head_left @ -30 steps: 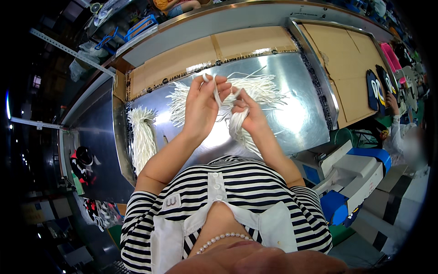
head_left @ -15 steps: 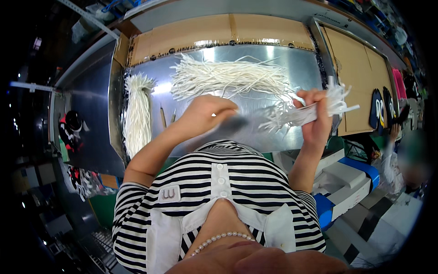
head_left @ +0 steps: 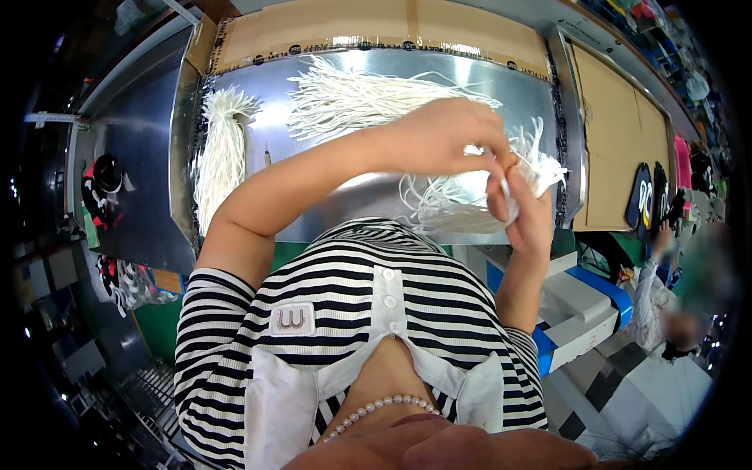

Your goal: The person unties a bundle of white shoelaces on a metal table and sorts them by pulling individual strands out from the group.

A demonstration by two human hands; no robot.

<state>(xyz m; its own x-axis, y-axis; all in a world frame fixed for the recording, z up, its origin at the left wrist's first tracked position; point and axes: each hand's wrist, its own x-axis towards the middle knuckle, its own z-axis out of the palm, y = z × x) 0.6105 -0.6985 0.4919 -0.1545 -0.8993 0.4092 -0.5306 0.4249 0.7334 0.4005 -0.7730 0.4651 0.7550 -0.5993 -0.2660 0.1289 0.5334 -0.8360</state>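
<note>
My right hand (head_left: 526,215) is closed around a bundle of thin white laces (head_left: 542,166) above the right part of the metal tabletop. One end of the bundle fans out above my fingers; the other trails left, toward the table's near edge. Reaching across from the left, my left hand (head_left: 450,137) has its thumb and fingers pinched at the bundle, right beside my right fingers. Exactly which strands it grips is hard to see. Behind my left forearm lies a large loose pile of white laces (head_left: 345,98), partly covered by that arm.
A gathered bundle of white laces (head_left: 222,160) lies along the table's left side. Next to it, the tip of a slim tool (head_left: 267,157) shows past my forearm. Cardboard (head_left: 345,30) lines the back, and a metal-rimmed cardboard panel (head_left: 615,141) stands right.
My left hand has swung right, from over the table's middle to the bundle in my right hand. The bundle's loose end now hangs lower. The whole view has shifted slightly.
</note>
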